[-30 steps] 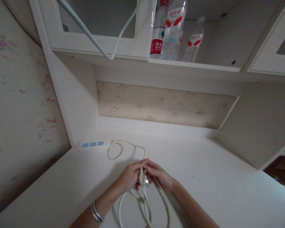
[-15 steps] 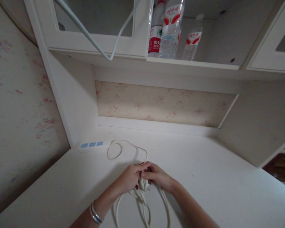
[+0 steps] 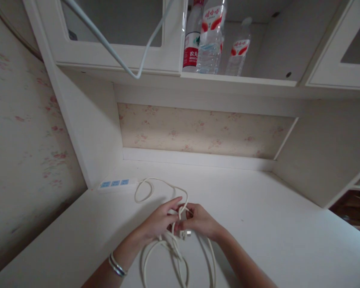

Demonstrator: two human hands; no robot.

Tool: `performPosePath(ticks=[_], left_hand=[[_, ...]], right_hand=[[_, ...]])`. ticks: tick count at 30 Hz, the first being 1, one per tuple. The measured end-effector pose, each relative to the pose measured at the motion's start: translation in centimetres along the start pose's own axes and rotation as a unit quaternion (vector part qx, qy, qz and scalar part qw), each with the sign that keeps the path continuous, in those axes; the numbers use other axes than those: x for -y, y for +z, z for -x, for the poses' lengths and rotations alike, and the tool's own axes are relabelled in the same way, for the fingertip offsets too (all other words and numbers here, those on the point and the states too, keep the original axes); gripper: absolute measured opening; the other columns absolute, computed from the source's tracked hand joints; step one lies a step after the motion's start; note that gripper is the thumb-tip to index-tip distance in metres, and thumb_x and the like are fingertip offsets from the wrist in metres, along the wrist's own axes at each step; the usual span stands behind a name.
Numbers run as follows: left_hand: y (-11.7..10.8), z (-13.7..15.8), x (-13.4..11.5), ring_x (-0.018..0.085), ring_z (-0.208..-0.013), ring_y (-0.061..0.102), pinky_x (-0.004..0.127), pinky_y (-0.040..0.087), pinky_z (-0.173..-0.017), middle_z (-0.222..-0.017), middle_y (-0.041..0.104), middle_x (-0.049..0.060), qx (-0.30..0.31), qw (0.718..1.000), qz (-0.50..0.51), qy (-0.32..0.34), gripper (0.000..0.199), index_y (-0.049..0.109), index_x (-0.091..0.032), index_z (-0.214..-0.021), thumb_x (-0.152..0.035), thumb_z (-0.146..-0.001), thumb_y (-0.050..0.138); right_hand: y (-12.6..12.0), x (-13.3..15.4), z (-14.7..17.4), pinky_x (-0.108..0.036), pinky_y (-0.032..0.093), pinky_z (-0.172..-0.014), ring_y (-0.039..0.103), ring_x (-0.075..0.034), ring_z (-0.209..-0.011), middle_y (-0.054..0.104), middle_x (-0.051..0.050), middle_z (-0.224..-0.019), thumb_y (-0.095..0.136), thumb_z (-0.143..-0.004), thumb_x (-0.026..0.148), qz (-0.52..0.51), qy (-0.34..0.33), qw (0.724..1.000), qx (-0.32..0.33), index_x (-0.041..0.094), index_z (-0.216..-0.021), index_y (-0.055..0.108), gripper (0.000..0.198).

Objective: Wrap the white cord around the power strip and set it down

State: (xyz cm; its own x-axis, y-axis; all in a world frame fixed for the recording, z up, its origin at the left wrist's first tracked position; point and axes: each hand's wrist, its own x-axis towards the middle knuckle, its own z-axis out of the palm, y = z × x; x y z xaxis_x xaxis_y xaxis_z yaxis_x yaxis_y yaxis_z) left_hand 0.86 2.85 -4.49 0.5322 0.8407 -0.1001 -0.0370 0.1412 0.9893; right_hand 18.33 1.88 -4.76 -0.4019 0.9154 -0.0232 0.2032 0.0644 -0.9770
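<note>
A white power strip [image 3: 132, 186] with blue sockets lies at the back left of the desk. Its cream power cord [image 3: 168, 183] loops once on the desk and then runs to my hands. My left hand [image 3: 156, 220], wearing bangles at the wrist, holds part of the cord, its upper finger stretched out. Opposite it, my right hand [image 3: 202, 222] is closed on the cord close to the plug [image 3: 184, 234], which hangs just below the fingertips with its metal prongs showing. Between the hands the cord crosses itself in a small loop. More loose coils [image 3: 148, 260] spread below them.
White desk [image 3: 252, 224] under an overhead cabinet. Several plastic bottles [image 3: 211, 38] stand on the open shelf. A pale bent tube [image 3: 108, 44] hangs in front at the upper left. Side panels [image 3: 321, 152] bound the desk.
My hands have moved slightly apart, and a cord loop now shows between them. My left upper finger has lifted. The plug shows more clearly under my right hand. The view has shifted slightly.
</note>
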Motion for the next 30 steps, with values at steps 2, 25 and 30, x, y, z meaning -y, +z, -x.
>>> performPosePath(ticks=[2,25,30], left_hand=[[-0.1,0.0,0.1,0.011,-0.068,0.060,0.023,0.047,-0.059,-0.114,0.056,0.010,0.006,1.000,0.016,-0.021,0.061,0.045,-0.020,-0.132,-0.018,-0.072,0.058],[0.6,-2.1,0.0,0.016,-0.086,0.057,0.027,0.042,-0.080,-0.095,0.060,0.004,-0.158,0.890,-0.362,0.227,0.029,0.066,-0.023,-0.100,-0.030,-0.090,0.040],[0.0,-2.4,0.3,0.019,-0.097,0.057,0.031,0.041,-0.087,-0.105,0.064,0.005,-0.254,0.891,-0.305,0.221,0.030,0.058,-0.021,-0.108,-0.035,-0.092,0.037]], right_hand=[[-0.3,-0.1,0.0,-0.019,0.028,-0.049,0.041,-0.007,-0.054,0.057,0.005,-0.062,0.069,-0.059,0.020,0.044,0.002,0.999,-0.015,0.014,-0.085,0.068,0.027],[0.2,-0.9,-0.2,-0.017,0.027,-0.039,0.040,-0.005,-0.033,0.057,0.006,-0.060,0.057,-0.068,0.025,-0.279,0.109,0.950,0.086,0.021,-0.108,0.054,0.040],[0.5,-0.5,0.1,-0.032,0.047,-0.065,0.062,-0.013,-0.061,0.056,-0.007,-0.120,0.045,-0.065,0.034,-0.359,0.093,0.915,0.158,0.025,-0.123,0.046,0.058]])
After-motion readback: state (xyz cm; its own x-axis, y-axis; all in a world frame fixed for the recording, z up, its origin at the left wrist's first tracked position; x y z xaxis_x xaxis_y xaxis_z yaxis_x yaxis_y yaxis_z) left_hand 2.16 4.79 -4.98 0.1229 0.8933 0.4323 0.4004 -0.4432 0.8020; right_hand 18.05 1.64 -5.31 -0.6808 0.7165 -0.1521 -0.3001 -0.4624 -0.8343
